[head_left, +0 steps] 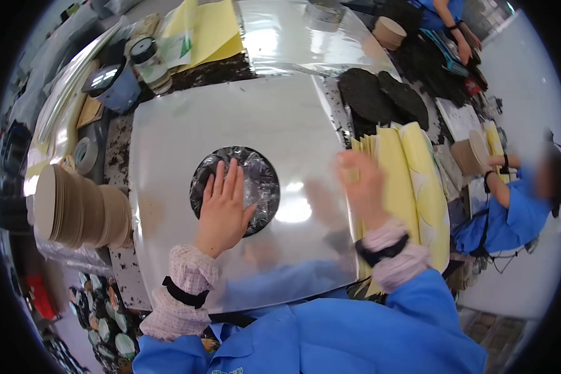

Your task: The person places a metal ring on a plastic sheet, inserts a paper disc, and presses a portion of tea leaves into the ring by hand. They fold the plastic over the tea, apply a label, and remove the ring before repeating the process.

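Note:
My left hand (224,204) lies flat, fingers stretched out, on a round black disc (265,181) covered in shiny clear film. The disc rests on a smooth, reflective metal-looking sheet (187,118) that mirrors my blue clothing. To the right, my right hand (363,187) is raised near the sheet's right edge, beside a stack of yellow label sheets (386,162) with round white shapes. Motion blurs its fingers, which look bent; I cannot make out whether anything is between them.
Stacks of round brown cardboard discs (75,206) stand at the left. Behind them are a blue-grey container (115,87) and a clear jar (151,65). Dark flat round pieces (380,96) lie at the back right. Co-workers in blue (511,206) are at the right.

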A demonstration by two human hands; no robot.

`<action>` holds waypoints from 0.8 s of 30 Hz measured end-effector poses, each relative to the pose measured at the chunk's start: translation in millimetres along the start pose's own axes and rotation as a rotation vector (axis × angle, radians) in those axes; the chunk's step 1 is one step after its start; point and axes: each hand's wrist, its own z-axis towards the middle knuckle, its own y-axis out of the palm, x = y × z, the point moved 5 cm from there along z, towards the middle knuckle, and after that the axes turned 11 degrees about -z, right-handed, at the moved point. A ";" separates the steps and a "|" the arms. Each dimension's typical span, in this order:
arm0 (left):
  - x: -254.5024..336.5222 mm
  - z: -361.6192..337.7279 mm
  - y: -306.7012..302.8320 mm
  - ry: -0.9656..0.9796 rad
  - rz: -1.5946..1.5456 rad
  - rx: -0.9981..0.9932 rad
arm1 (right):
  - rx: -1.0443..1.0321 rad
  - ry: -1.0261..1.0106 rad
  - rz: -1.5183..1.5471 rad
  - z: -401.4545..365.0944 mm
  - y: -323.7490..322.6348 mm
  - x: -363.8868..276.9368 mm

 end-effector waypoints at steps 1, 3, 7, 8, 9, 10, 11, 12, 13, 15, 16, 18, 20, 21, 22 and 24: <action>0.5 0.2 -0.5 -0.019 -0.004 -0.002 | 0.120 0.076 -0.182 2.3 -43.6 58.7; 1.9 1.2 -1.2 -0.033 -0.014 -0.009 | 0.127 0.371 -0.808 -22.3 -128.0 231.4; 2.1 0.6 3.8 -0.029 0.002 -0.009 | -0.323 0.778 -1.255 -121.7 -195.1 317.4; 0.6 1.3 6.8 0.001 0.056 -0.005 | -0.073 0.264 -1.216 -129.5 -158.2 270.9; 1.1 0.5 6.8 0.037 0.053 0.018 | -0.312 0.314 -0.999 -123.8 -121.7 216.6; 1.5 -0.9 7.6 0.035 0.055 0.003 | -0.223 0.363 -0.817 -129.1 -97.3 117.9; 2.4 0.4 7.2 0.032 0.061 -0.005 | -0.229 0.203 -0.902 -150.4 -61.6 77.5; 0.1 -1.3 8.8 0.048 0.069 -0.011 | -0.318 0.416 -0.775 -158.8 -67.7 77.6; 0.2 -1.1 8.5 0.051 0.073 -0.014 | -0.408 0.610 -0.636 -158.8 -78.6 75.4; -2.2 -1.3 9.6 0.057 0.084 0.001 | -0.164 0.625 -0.548 -176.5 -101.6 99.2; -4.1 -2.2 9.8 0.072 0.092 0.001 | 0.157 0.463 -0.600 -211.1 -128.4 123.0; -0.7 -0.4 10.5 0.055 0.094 -0.008 | 0.284 0.312 -1.036 -248.7 -175.8 149.3; 0.9 2.5 7.5 0.067 0.103 -0.001 | 0.381 0.369 -0.905 -280.3 -184.2 179.1; -0.6 0.2 9.4 0.062 0.108 -0.006 | 0.414 0.395 -0.833 -291.4 -187.8 189.3; -1.6 -0.5 10.1 0.085 0.106 0.017 | 0.404 0.496 -0.687 -293.7 -193.6 195.3; -2.4 -3.9 11.3 0.090 0.104 0.008 | 0.414 0.723 -0.395 -289.1 -202.7 198.8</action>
